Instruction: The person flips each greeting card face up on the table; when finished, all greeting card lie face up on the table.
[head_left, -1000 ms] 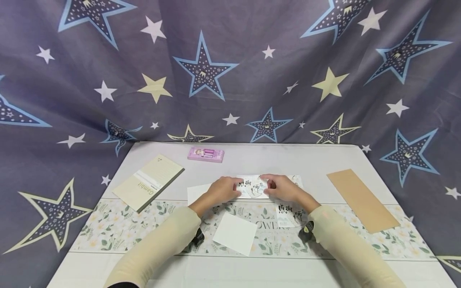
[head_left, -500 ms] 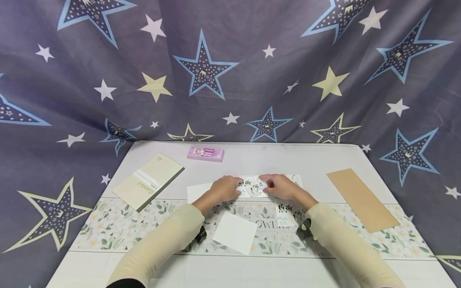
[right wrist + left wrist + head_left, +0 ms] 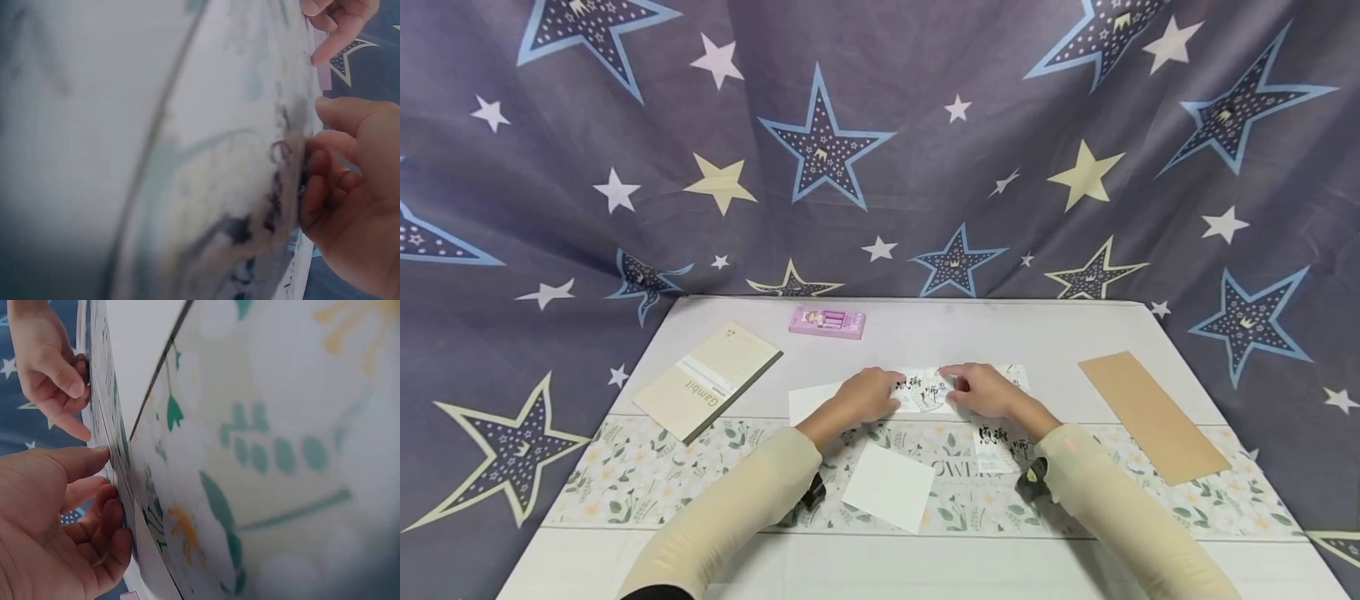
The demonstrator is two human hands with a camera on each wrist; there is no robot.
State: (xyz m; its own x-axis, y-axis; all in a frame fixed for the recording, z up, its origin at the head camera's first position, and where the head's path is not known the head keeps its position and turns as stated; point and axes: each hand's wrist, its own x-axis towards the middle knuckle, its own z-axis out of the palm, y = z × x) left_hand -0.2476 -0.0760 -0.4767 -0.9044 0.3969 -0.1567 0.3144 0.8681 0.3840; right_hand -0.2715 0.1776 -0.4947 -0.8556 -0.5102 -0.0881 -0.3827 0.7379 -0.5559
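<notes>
Finger and thumb apart, my left grip (image 3: 867, 395) and right grip (image 3: 988, 391) touch the lettered card (image 3: 921, 392) mid-way across the surface (image 3: 1000, 571), pinching or not I cannot tell, seemingly laid flat but not yet let go.

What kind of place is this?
Perhaps a study or craft corner, though the room itself doesn't show: a table holds a notebook and cards, with a starry cloth hanging behind.

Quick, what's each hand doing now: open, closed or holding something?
Left hand: curled at one side of a lettered card; grip can't be told.
Right hand: curled at that card's opposite side; grip can't be told.
</notes>
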